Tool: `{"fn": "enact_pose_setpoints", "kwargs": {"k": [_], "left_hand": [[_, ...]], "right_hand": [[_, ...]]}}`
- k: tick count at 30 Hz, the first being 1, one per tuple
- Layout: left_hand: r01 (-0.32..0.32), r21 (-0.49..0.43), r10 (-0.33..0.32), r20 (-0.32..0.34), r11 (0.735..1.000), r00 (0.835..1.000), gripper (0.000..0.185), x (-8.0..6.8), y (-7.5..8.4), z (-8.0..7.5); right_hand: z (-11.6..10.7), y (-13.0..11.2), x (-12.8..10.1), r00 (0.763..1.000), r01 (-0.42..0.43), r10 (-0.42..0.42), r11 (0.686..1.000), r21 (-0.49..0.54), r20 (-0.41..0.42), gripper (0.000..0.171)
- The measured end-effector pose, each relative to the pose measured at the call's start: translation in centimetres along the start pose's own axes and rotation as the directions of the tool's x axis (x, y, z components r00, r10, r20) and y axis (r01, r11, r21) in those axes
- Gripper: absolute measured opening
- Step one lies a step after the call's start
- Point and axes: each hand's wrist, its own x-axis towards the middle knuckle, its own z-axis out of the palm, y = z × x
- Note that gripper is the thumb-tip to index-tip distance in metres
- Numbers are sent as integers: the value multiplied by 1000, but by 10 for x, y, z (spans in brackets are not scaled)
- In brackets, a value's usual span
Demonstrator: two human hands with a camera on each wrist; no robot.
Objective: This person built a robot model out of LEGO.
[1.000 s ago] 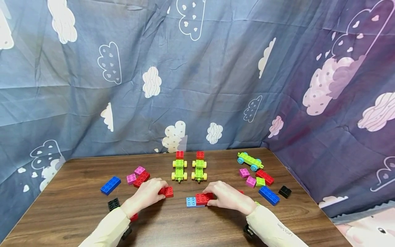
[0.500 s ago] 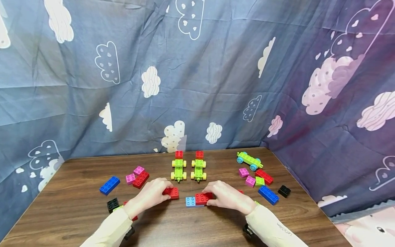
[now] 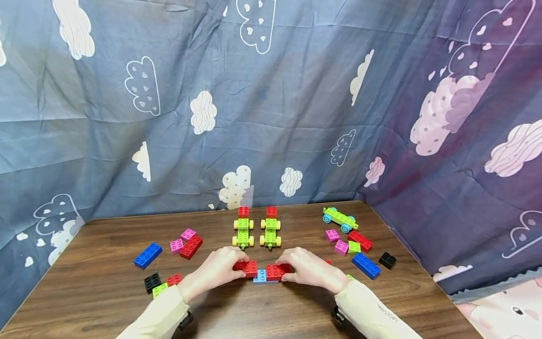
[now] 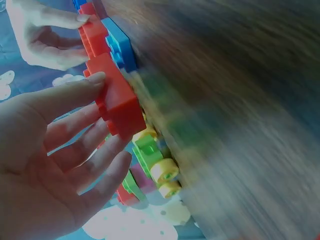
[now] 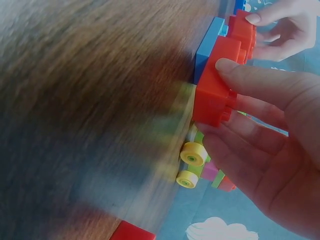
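My left hand (image 3: 222, 268) pinches a red brick (image 3: 251, 269) between thumb and fingers, at the left end of a light blue brick (image 3: 260, 277). In the left wrist view this red brick (image 4: 120, 100) looks held off the table; whether it touches the blue brick I cannot tell. My right hand (image 3: 311, 270) grips a second red brick (image 3: 274, 271), which sits on the right part of the blue brick and overhangs it. The right wrist view shows that red brick (image 5: 215, 80) with the thumb on its near side. A few blue studs show between the two red bricks.
Two green wheeled bases (image 3: 243, 233) with yellow wheels stand behind the hands, red bricks beyond them. Loose pink, red, blue, black and green bricks lie at left (image 3: 148, 255) and right (image 3: 366, 265). A green base with blue wheels (image 3: 340, 218) stands back right.
My left hand has carried its red brick rightward, up to the blue brick's left end. The right hand has kept its grip with little movement. The head view has shifted slightly.
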Motion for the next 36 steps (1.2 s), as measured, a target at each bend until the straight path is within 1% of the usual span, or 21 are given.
{"fn": "enact_pose_setpoints", "kwargs": {"k": [6,9,14,21,27,31,36], "left_hand": [[-43,5,43,13,999,999,23,6,9,4],[-53,7,52,23,999,998,23,8,12,5],[-60,22,59,36,998,998,22,9,15,7],[-55,18,54,40,998,998,22,10,15,9],[-69,25,68,44,997,997,21,11,16,10],[-74,36,73,41,997,997,20,12,16,11],[-97,55,97,11,994,995,18,12,17,12]], "right_hand": [[0,-1,0,1000,7,-7,1000,-1,-7,30],[0,-1,0,1000,13,-13,1000,-7,-11,30],[1,-1,1,1000,14,-14,1000,-15,-13,29],[1,0,1,1000,12,-13,1000,-16,-12,29],[2,0,1,999,33,-33,999,-16,-22,29],[3,0,1,999,43,-43,999,-17,-26,28],[3,-1,0,997,59,-61,998,-32,-42,28]]}}
